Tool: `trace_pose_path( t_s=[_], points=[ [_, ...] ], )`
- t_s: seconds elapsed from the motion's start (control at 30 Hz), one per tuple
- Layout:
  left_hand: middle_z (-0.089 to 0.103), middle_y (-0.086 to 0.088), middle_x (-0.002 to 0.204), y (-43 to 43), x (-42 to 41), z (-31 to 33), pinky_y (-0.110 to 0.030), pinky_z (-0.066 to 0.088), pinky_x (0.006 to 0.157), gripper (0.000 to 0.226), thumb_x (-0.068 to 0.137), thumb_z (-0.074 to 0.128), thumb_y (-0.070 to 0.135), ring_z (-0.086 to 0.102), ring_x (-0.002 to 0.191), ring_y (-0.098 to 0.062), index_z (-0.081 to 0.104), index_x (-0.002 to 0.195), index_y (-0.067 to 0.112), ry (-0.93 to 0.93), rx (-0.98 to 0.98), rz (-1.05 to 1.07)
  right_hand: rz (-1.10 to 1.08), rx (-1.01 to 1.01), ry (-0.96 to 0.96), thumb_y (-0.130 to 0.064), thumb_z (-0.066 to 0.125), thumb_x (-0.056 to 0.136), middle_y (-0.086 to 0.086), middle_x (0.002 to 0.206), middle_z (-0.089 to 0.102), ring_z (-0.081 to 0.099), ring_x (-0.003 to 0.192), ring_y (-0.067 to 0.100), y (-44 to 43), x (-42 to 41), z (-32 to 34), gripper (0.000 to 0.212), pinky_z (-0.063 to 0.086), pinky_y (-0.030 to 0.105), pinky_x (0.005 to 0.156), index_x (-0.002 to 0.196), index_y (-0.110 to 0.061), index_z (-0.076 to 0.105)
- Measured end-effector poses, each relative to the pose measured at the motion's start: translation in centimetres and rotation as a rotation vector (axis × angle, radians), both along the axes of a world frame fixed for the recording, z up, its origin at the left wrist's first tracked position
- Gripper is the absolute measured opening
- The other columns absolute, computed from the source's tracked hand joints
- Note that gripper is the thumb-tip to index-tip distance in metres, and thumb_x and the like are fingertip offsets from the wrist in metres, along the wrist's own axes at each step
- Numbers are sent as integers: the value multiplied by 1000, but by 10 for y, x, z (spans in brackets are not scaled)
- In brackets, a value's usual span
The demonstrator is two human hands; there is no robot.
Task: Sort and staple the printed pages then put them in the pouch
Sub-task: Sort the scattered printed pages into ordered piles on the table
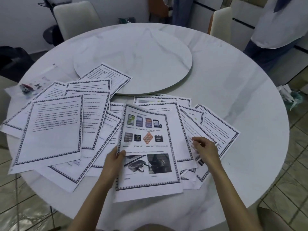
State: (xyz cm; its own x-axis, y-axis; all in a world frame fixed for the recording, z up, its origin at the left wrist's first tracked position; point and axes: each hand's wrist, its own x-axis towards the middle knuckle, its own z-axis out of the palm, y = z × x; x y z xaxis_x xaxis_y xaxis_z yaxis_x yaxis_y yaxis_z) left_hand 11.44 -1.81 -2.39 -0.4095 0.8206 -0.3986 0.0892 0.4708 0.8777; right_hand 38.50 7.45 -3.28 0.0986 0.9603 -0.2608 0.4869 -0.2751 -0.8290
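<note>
Many printed pages with dark patterned borders lie fanned across the near half of the round white table (233, 90). My left hand (115, 157) grips the left edge of a picture page (150, 147) showing memory cards and card readers, lifting that edge off the pile. My right hand (205, 150) is over the text pages (220, 129) to the right, fingers curled and pinching a page there. A large text page (53, 129) tops the left pile. A clear plastic pouch (41, 80) lies at the far left with a small dark stapler (25, 88) at its edge.
A round marble turntable (133, 57) sits in the middle of the table, with one page overlapping its near edge. Cream chairs (76, 19) stand at the back left and back right. A person in white (280, 25) stands at the far right. The floor is tiled.
</note>
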Motion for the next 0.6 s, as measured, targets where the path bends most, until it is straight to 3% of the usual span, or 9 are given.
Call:
trace_pose_path(
  t_s=[0.13, 0.23, 0.33, 0.47, 0.6],
  points=[
    [61, -7, 102, -8, -46, 9, -32, 41, 85, 18, 97, 44, 11, 57, 94, -24, 56, 111, 13, 101, 67, 75, -22, 23, -228, -14, 60, 88, 21, 117, 53, 53, 91, 21, 3, -6, -10, 34, 39, 25, 82, 119, 0, 57],
    [60, -9, 107, -13, -83, 12, -34, 41, 85, 23, 97, 44, 11, 56, 96, -26, 56, 116, 11, 145, 88, 146, -43, 17, -314, -17, 63, 86, 25, 119, 50, 52, 108, 34, 0, -18, -16, 43, 41, 33, 90, 121, 5, 53],
    [60, -10, 111, -18, -111, 16, -38, 44, 88, 28, 98, 43, 13, 57, 98, -28, 54, 123, 8, 147, 106, 191, -11, -92, -451, -31, 65, 84, 24, 127, 42, 37, 122, 37, -6, -39, -18, 58, 36, 40, 99, 126, 4, 47],
    [58, -9, 108, -24, -134, 16, -34, 40, 83, 27, 98, 41, 11, 55, 94, -26, 54, 122, 6, 121, 111, 206, -24, -113, -678, -42, 68, 79, 24, 130, 38, 33, 122, 36, -12, -61, -21, 70, 37, 43, 102, 124, 6, 42],
    [60, -11, 108, -23, -148, 6, -38, 44, 85, 23, 98, 42, 12, 58, 94, -29, 55, 117, 10, 104, 71, 172, -53, -119, -706, -41, 68, 79, 25, 127, 40, 35, 120, 36, -11, -68, -19, 70, 37, 43, 101, 122, 7, 42]
  ],
)
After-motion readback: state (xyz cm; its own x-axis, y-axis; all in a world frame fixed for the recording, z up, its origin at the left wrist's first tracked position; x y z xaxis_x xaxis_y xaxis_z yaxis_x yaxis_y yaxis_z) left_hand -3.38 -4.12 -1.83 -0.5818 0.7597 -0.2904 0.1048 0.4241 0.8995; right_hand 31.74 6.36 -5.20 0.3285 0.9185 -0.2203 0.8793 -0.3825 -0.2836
